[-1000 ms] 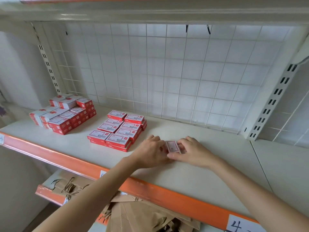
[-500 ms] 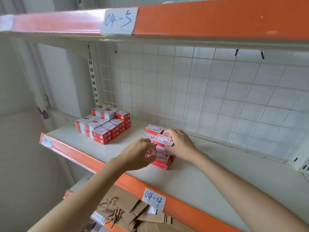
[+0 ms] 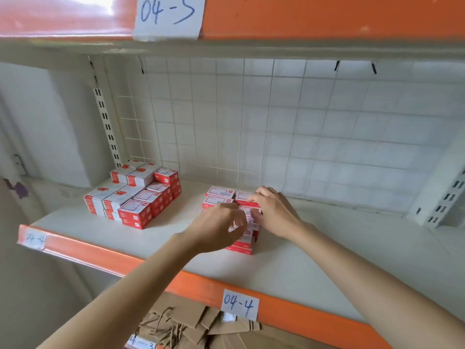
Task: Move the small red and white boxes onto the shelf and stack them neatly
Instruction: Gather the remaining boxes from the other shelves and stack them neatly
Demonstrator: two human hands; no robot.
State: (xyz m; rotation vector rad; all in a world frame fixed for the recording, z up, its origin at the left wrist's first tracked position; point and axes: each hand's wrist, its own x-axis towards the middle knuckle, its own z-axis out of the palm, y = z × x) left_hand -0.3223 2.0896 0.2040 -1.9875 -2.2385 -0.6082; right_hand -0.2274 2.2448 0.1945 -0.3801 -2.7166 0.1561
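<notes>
Head view: both hands' curled fingers (image 3: 254, 197) on glossy rectangular red-and-white cardboard boxes (image 3: 221, 195), grip unclear, smooth shelf (image 3: 327, 248)

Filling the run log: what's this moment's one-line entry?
left hand: over nearer stack | right hand: fingers on it | far stack: untouched

Both forearms are bare to the frame's edge — no sleeve shows. The left hand (image 3: 218, 226) and right hand (image 3: 276, 212) wear nothing — no gloves, rings or watch.

Small red and white boxes in two groups on cream shelf (image 3: 327, 248): taller stack (image 3: 136, 195) at nine o'clock, low stack (image 3: 221, 195) centre.
</notes>
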